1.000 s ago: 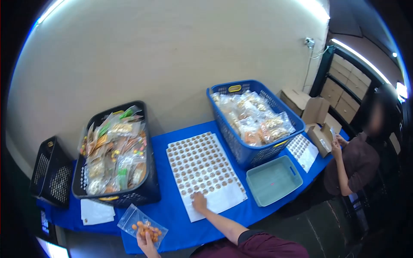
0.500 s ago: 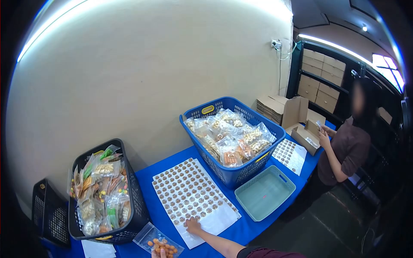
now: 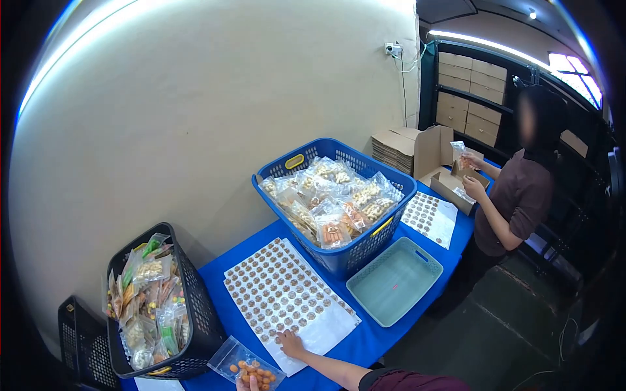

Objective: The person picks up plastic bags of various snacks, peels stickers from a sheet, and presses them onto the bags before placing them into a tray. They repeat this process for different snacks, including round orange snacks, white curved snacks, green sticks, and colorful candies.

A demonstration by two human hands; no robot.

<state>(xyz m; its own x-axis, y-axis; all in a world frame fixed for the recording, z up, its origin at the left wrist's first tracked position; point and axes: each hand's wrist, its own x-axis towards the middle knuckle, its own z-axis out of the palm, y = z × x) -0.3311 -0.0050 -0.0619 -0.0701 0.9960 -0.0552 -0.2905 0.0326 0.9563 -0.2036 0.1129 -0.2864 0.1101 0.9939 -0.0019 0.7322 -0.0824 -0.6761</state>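
pale wall (image 3: 195, 98) upper left | blue cloth (image 3: 372, 335) | left hand (image 3: 246, 384) gripped clear bag (image 3: 225, 357), orange pieces (image 3: 261, 375) | right hand (image 3: 291, 343) touched dotted sheet (image 3: 287, 293), grip unclear

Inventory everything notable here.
Clear plastic bag: 1, orange contents, bottom centre
Round sticker sheets: stack, white/brown, table centre
Far sticker sheet: 1, white/brown, table right
Bag-filled plastic basket: 1, blue, near wall
Second bag-filled basket: 1, black, left
Third basket: 1, black, far left
Plastic tray: 1, green, beside sheets
Open cardboard box: 1, brown, table right
Flattened cardboard: stack, brown, behind box
Shelved boxes: several, brown, back right
Tablecloth: 1, blue, table
Person: 1, dark clothing, right
Left hand: 1, holding bag
Right hand: 1, on sheets
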